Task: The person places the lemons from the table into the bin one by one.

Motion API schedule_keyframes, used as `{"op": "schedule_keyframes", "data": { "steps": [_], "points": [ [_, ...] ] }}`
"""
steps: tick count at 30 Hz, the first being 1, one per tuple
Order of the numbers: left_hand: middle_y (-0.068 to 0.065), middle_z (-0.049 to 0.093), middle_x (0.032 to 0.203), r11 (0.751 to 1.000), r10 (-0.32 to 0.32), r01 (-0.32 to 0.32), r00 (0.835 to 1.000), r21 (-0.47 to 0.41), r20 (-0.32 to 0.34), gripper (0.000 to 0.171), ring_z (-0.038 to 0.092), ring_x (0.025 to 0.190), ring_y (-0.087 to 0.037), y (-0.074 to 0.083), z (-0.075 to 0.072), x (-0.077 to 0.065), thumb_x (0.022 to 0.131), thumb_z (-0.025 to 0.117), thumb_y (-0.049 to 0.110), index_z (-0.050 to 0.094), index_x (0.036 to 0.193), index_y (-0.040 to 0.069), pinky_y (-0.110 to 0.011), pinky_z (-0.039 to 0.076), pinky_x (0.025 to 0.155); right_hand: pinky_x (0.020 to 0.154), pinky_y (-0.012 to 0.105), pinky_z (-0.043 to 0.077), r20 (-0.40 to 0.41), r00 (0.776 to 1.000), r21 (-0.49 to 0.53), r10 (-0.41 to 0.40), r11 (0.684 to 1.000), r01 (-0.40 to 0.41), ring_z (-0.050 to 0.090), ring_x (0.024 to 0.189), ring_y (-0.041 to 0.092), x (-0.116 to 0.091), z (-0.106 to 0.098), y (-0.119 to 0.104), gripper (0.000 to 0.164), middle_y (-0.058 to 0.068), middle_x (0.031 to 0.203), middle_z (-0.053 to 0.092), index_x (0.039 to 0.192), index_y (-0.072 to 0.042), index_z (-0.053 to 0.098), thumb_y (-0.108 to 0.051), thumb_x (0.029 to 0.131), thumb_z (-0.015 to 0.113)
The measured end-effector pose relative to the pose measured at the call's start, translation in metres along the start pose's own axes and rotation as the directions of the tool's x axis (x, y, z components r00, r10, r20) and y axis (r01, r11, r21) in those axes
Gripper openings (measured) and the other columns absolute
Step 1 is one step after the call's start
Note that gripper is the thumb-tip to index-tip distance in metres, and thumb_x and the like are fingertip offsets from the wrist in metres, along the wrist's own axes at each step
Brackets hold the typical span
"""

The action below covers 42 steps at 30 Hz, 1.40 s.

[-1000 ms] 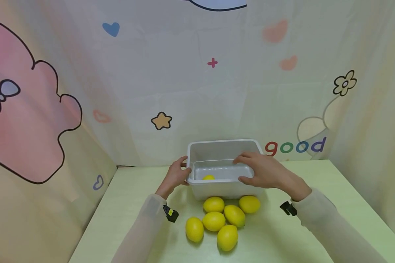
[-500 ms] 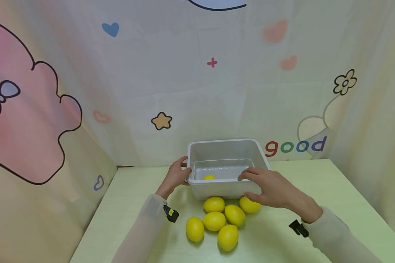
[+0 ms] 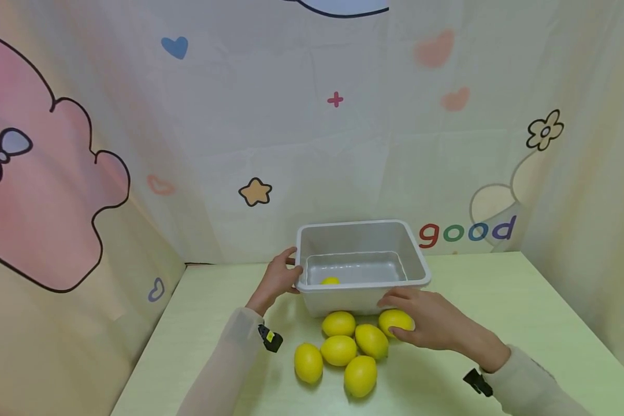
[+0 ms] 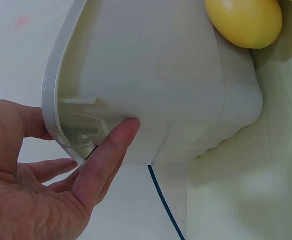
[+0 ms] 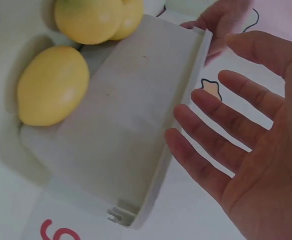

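My left hand (image 3: 274, 282) grips the left end of a white plastic bin (image 3: 351, 300) by its rim. In the left wrist view, a finger of that hand (image 4: 51, 200) presses the outside of the bin wall. One lemon (image 3: 330, 281) lies inside the bin, partly hidden by the front rim. My right hand (image 3: 437, 319) is at the bin's front right, its thumb and fingers overlapping the rightmost lemon (image 3: 393, 319) in the head view. The right wrist view shows the right hand (image 5: 258, 155) with fingers spread, holding nothing.
Several more lemons, among them a near one (image 3: 360, 376) and a left one (image 3: 308, 363), lie on the pale green table (image 3: 208, 346) before the bin. A printed curtain (image 3: 353, 162) hangs right behind the bin.
My right hand has withdrawn from over the bin's interior, moving down and toward me to the rightmost lemon. The left hand and the bin have stayed in place.
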<state>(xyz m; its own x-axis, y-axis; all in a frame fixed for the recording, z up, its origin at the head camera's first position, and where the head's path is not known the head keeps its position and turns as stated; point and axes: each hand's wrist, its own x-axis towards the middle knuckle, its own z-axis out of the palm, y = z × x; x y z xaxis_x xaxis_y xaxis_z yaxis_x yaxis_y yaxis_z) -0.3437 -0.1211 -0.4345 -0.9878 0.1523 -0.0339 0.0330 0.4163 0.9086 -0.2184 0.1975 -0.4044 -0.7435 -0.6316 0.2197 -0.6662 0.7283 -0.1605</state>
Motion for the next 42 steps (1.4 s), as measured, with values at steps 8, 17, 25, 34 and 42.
{"op": "schedule_keyframes", "data": {
  "steps": [8,17,25,34,42],
  "points": [
    [-0.026,0.05,0.139,1.0,0.003,-0.003,1.0,-0.013,0.011,0.061,0.064,0.108,-0.045,0.0,0.0,-0.001,0.095,0.056,0.015,0.036,0.152,0.014,-0.036,0.061,0.061,0.081,0.04,0.059,0.045,0.999,0.001,-0.018,1.0,0.018,0.065,0.101,0.021,-0.007,0.024,0.011,0.039,0.0,0.122,0.066,0.121,-0.021,0.066,-0.025,0.083,0.076],
    [-0.025,0.052,0.137,1.0,0.005,-0.005,1.0,0.0,0.008,0.059,0.065,0.106,-0.043,0.003,-0.001,-0.001,0.095,0.055,0.014,0.036,0.151,0.014,-0.036,0.061,0.06,0.088,0.05,0.056,0.113,0.993,0.002,0.034,0.999,-0.034,0.061,0.116,0.032,-0.007,0.042,0.021,0.049,0.008,0.131,0.063,0.126,-0.017,0.063,-0.028,0.081,0.078],
    [-0.026,0.049,0.14,1.0,0.009,-0.009,1.0,-0.004,0.021,0.06,0.066,0.106,-0.041,0.001,-0.001,-0.001,0.096,0.055,0.015,0.033,0.153,0.014,-0.037,0.062,0.061,0.086,0.049,0.057,0.08,0.996,-0.011,0.041,0.999,-0.041,0.06,0.116,0.031,-0.007,0.056,0.03,0.051,0.008,0.131,0.061,0.127,-0.015,0.062,-0.026,0.08,0.079],
    [-0.025,0.048,0.141,1.0,0.0,0.0,1.0,-0.005,0.025,0.06,0.063,0.111,-0.044,0.001,-0.001,-0.001,0.096,0.055,0.015,0.033,0.152,0.014,-0.037,0.062,0.063,0.094,0.051,0.053,0.05,0.998,-0.012,0.042,0.999,-0.041,0.056,0.119,0.032,-0.009,0.075,0.038,0.054,0.01,0.132,0.059,0.128,-0.013,0.062,-0.024,0.078,0.08],
    [-0.026,0.049,0.14,1.0,0.006,-0.005,1.0,-0.011,0.023,0.061,0.063,0.109,-0.046,0.001,-0.001,-0.001,0.095,0.055,0.014,0.034,0.152,0.013,-0.037,0.062,0.06,0.093,0.047,0.054,0.047,0.998,-0.047,0.035,0.998,-0.033,0.05,0.116,0.029,-0.007,0.083,0.038,0.053,0.006,0.124,0.055,0.124,-0.012,0.064,-0.025,0.076,0.082]
  ]
}}
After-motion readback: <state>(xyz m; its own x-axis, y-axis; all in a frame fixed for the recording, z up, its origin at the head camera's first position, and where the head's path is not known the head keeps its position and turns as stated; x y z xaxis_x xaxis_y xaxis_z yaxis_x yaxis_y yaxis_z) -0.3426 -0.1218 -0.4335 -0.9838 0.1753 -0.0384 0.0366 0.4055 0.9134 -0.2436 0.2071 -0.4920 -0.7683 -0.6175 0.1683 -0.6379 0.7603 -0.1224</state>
